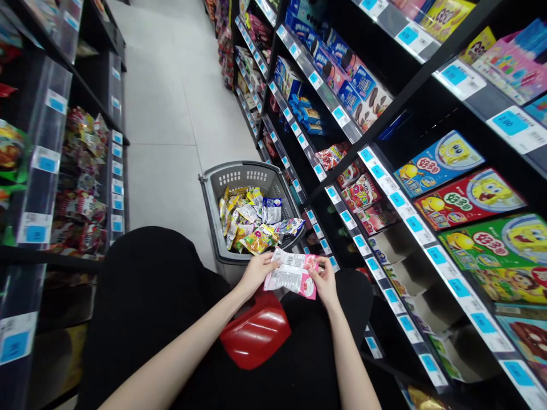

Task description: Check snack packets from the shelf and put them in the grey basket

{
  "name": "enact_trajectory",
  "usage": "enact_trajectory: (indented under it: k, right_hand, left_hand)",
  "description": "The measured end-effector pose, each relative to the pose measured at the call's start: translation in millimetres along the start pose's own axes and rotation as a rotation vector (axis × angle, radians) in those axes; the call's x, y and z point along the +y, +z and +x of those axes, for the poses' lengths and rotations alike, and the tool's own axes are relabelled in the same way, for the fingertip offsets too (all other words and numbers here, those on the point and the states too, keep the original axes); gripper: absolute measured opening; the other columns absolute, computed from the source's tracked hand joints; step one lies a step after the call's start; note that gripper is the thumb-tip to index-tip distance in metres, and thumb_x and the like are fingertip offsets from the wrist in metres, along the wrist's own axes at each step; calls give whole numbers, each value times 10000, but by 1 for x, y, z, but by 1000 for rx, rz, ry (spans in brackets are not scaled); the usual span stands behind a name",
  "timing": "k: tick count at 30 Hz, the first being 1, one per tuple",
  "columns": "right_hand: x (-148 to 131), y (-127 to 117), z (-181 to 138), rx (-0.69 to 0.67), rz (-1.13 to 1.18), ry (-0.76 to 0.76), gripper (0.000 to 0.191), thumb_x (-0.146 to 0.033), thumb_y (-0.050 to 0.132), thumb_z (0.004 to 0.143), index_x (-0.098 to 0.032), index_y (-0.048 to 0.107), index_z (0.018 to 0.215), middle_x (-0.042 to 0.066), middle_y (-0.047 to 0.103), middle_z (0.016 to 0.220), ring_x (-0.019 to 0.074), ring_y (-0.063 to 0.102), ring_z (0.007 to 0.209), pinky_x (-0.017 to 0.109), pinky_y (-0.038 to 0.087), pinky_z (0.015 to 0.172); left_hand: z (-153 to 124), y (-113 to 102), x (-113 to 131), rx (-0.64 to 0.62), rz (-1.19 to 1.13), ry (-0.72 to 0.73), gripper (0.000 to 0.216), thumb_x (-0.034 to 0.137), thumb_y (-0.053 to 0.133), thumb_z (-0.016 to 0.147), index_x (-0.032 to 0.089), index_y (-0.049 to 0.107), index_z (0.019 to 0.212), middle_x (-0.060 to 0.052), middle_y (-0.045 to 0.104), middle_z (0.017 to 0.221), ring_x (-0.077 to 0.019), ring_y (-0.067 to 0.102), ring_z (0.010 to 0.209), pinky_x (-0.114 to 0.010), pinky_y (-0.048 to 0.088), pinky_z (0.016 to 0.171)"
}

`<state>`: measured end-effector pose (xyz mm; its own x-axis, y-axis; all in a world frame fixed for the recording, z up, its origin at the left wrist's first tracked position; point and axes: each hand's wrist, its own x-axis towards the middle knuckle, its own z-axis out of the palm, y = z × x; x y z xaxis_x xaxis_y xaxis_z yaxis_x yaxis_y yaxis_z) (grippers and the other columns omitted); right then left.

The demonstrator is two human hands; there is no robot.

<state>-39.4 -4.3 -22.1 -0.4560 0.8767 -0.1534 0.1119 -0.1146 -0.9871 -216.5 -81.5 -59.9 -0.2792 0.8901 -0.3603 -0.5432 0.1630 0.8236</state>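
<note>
I hold a pink and white snack packet (293, 275) between both hands, its printed white back facing up. My left hand (255, 272) grips its left edge with fingers closed. My right hand (325, 277) pinches its right end. The packet hovers just in front of a grey shopping basket (209, 193) that stands on the floor and holds several colourful snack packets (252, 222). A red plastic stool (255, 332) shows below my hands, between my black-clad knees.
Shelves on the right (384, 176) carry biscuit boxes, candy bags and cartoon boxes with blue price tags. Shelves on the left (81, 171) hold bagged snacks. A pale tiled aisle (166, 114) runs ahead beyond the basket.
</note>
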Motion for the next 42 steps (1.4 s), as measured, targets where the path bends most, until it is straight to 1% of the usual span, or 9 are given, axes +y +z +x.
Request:
enact_trajectory:
  k: [3, 8, 17, 21, 26, 32, 36, 39, 42]
  right_hand:
    - [1, 2, 0, 3, 23, 25, 340, -352, 668, 673, -237, 414, 868, 8, 680, 761, 176, 647, 657, 284, 487, 585]
    - [6, -1, -1, 22, 83, 51, 386, -354, 690, 642, -248, 370, 829, -24, 667, 685, 172, 636, 568, 284, 485, 539]
    - [12, -8, 2, 76, 250, 190, 432, -275, 770, 565, -179, 526, 909, 26, 705, 720, 180, 651, 604, 300, 507, 603]
    - [4, -6, 0, -32, 330, 289, 335, -313, 752, 600, -150, 634, 867, 48, 707, 765, 177, 649, 626, 299, 503, 643]
    - [-5, -8, -5, -103, 383, 257, 302, -388, 689, 663, -176, 656, 875, 45, 687, 748, 177, 627, 614, 293, 485, 601]
    - [7, -11, 0, 37, 66, 145, 250, -419, 651, 667, -175, 598, 646, -18, 570, 547, 119, 501, 480, 252, 405, 516]
    - [11, -12, 4, 122, -70, 46, 218, -383, 636, 690, -173, 608, 639, -18, 554, 592, 118, 473, 551, 239, 376, 560]
    - [8, -14, 4, 203, -373, -145, 204, -352, 589, 738, -181, 619, 630, 2, 558, 646, 151, 497, 668, 261, 385, 658]
    - [5, -15, 3, 234, -485, -204, 224, -360, 541, 776, -177, 630, 680, 11, 572, 655, 157, 515, 660, 265, 398, 644]
  left_hand:
    - [1, 1, -4, 42, -88, -53, 425, 390, 752, 514, 91, 657, 801, -73, 703, 710, -211, 643, 645, -302, 496, 620]
    - [-2, 4, -3, 40, -155, -97, 393, 372, 761, 497, 102, 667, 768, -61, 691, 659, -189, 627, 616, -289, 480, 616]
    - [1, -3, -1, 43, 498, 179, 306, 427, 582, 670, 124, 625, 664, 9, 601, 568, -136, 515, 555, -208, 357, 506]
    - [4, -5, -4, 12, 446, 168, 325, 422, 538, 697, 112, 625, 742, -9, 611, 624, -147, 522, 581, -220, 369, 527]
    - [6, -8, -1, 48, 395, 169, 340, 433, 537, 691, 106, 628, 715, -7, 590, 603, -139, 495, 558, -220, 353, 524]
    - [0, -6, 4, 76, 459, 197, 359, 444, 522, 711, 104, 625, 655, 13, 538, 543, -121, 454, 528, -213, 323, 507]
    - [-2, -4, 5, 103, 450, 228, 362, 446, 519, 718, 126, 558, 555, 45, 451, 466, -93, 396, 466, -198, 286, 462]
    - [-2, -8, 7, 101, 547, 259, 389, 431, 544, 708, 140, 492, 456, 63, 369, 399, -72, 344, 418, -192, 235, 426]
    - [-5, -11, 9, 49, 667, 309, 388, 409, 583, 701, 142, 514, 428, 64, 384, 365, -67, 361, 406, -187, 264, 432]
